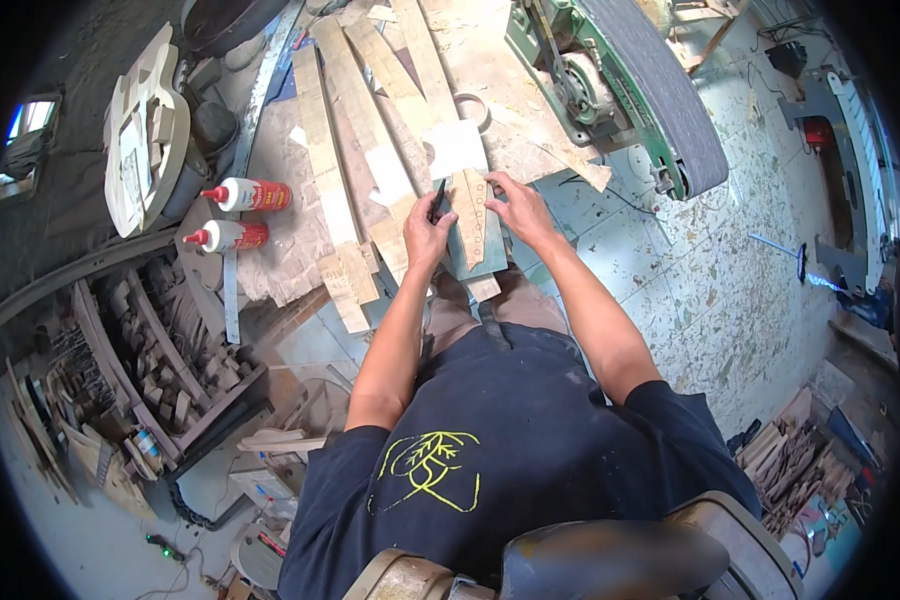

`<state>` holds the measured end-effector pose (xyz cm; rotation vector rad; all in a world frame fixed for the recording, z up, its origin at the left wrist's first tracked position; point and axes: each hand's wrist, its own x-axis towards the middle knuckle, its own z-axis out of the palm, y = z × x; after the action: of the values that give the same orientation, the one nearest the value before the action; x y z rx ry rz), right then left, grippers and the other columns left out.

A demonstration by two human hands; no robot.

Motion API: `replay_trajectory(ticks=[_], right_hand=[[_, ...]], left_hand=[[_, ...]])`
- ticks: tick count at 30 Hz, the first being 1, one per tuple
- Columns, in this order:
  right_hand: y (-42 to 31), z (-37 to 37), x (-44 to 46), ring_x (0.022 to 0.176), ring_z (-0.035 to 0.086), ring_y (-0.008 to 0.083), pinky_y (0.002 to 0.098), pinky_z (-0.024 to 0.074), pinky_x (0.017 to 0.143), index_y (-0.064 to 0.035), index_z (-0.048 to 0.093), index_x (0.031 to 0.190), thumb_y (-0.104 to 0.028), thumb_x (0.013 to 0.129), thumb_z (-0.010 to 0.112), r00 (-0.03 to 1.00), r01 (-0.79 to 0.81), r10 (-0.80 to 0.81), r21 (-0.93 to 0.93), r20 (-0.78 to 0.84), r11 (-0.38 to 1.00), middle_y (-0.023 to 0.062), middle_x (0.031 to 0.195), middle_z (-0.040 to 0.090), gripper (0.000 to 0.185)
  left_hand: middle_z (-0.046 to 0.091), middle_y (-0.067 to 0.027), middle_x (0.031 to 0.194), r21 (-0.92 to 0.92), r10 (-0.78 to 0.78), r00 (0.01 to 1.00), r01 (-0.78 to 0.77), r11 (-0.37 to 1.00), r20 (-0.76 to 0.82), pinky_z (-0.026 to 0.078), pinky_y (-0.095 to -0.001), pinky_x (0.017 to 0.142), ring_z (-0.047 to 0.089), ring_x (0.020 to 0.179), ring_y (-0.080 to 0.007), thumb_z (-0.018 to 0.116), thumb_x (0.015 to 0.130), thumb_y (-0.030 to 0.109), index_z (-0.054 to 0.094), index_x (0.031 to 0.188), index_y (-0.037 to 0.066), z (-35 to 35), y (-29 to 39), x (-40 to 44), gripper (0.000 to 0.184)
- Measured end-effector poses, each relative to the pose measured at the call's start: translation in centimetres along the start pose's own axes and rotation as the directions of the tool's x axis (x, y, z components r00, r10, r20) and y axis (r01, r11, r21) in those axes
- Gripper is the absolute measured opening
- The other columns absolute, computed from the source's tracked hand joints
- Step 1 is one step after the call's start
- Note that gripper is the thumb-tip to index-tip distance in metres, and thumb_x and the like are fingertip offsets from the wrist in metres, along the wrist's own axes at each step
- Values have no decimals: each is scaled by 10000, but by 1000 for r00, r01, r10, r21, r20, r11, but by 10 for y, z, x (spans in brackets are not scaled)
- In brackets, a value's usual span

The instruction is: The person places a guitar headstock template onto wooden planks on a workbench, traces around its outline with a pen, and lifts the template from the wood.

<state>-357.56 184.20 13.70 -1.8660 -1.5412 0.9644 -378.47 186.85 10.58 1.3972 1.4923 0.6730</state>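
Observation:
A flat wooden piece with a row of small round marks [469,220] lies on a greenish board [495,245] at the bench's near edge. My left hand [428,230] is closed around a dark, slim pen-like tool [439,198], beside the piece's left edge. At the piece's upper right, my right hand [518,210] touches its edge with thumb and forefinger, the fingers bent; how firmly it grips is hard to see. A white sheet [456,147] lies just beyond the piece.
Long wooden strips [355,90] run across the workbench [275,255]. Two glue bottles [255,195] lie at its left. A green belt sander [660,110] stands at the upper right. A guitar-shaped wooden frame [150,130] is at the upper left, above a wood-filled rack [120,350].

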Motion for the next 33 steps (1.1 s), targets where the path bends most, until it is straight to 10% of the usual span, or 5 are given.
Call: replay_trajectory(ticks=[33], right_hand=[[1,2,0,1052,683,422,496,554,826,-172,569,1311,-184,896,740,1000,29,-29,-15,-12,999,191,1109,726,449]], left_hand=[[695,-64,925,-32,17,1000,-17,999,-7,533,-328,773,658,799,-174,809,789,43,691,1228,58,1,-6,2,454]])
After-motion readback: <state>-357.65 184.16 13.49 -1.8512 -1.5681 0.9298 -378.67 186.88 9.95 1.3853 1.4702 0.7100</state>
